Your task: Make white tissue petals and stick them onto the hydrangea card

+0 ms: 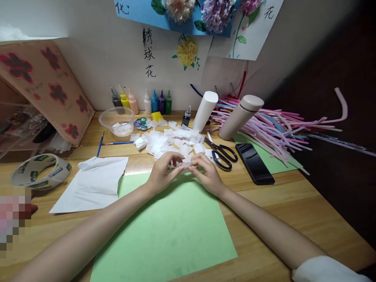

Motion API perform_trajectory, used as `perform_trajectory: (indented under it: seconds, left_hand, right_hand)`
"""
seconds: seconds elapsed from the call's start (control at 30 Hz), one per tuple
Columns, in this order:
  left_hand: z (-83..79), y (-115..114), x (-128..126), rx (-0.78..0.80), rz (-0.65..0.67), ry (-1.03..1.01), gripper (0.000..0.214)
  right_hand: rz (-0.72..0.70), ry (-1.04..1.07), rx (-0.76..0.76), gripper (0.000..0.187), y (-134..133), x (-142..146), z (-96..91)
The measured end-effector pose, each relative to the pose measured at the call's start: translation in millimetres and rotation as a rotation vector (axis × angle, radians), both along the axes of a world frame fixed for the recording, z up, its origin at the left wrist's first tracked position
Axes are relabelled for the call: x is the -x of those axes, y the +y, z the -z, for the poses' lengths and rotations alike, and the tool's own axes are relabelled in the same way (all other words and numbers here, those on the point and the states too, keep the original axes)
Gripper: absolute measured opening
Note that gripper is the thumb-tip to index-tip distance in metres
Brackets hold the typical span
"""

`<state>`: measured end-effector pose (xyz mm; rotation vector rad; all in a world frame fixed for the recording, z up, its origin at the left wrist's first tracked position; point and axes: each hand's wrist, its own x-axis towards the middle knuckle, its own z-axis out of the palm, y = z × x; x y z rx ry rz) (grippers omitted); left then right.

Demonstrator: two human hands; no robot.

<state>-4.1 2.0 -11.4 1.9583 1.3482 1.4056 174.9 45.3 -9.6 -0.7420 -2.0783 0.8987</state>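
Note:
My left hand (166, 171) and my right hand (207, 172) meet over the far edge of a green sheet of paper (170, 231). Between their fingertips is a small piece of white tissue paper (185, 164), pinched from both sides and partly hidden by the fingers. Just beyond lies a loose heap of torn white tissue pieces (160, 141). Black-handled scissors (225, 156) rest to the right of my right hand. A larger white tissue sheet (94, 184) lies left of my left forearm, overlapping the green paper's edge.
Behind the heap stand a white roll (205, 111), a capped bottle (241, 117), small paint bottles (154, 102) and a clear bowl (116, 127). A phone (255, 164) and pink pipe cleaners (264, 127) are at right. Tape (41, 171), paintbrushes (100, 145) and a flowered box (55, 92) occupy the left.

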Motion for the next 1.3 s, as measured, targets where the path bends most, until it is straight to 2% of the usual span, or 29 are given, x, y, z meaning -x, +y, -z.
perform_trajectory:
  seconds: [0.3,0.47,0.6,0.7,0.83,0.93,1.07,1.2,1.3]
  left_hand:
    - [-6.0,-1,-2,0.214,0.047,-0.162,0.024]
    - [-6.7,-1,0,0.172,-0.013,-0.09,0.02]
    - [-6.6,-2,-1,0.152,0.028,-0.027,0.02]
    - [-5.8,-2,-2,0.149,0.054,0.012,0.02]
    - [-5.4,0,-1,0.189,-0.002,0.069,0.02]
    - [-6.0,3,3,0.219,-0.006,0.176,0.019]
    - [-6.9,7,9,0.251,0.056,0.386,0.032]
    - [-6.1,8,10,0.277,0.058,0.44,0.035]
    - [-4.3,8,10,0.277,0.048,0.447,0.034]
  right_hand:
    - [0.121,0.072,0.063,0.016,4,1,0.3]
    - [0.018,-0.01,0.091,0.011,4,0,-0.4]
    - [-0.07,-0.034,0.1,0.01,3,1,-1.9]
    - [-0.071,-0.038,0.111,0.011,3,1,-2.0]
    - [0.02,-0.056,0.115,0.012,4,0,-0.2]
    - [-0.006,-0.127,0.075,0.007,3,0,-0.3]
    - [-0.073,-0.25,-0.055,0.015,1,-1,-0.8]
    - [-0.028,-0.276,-0.157,0.01,1,-1,1.7]
    - [-0.001,-0.264,-0.168,0.009,2,-1,2.5]
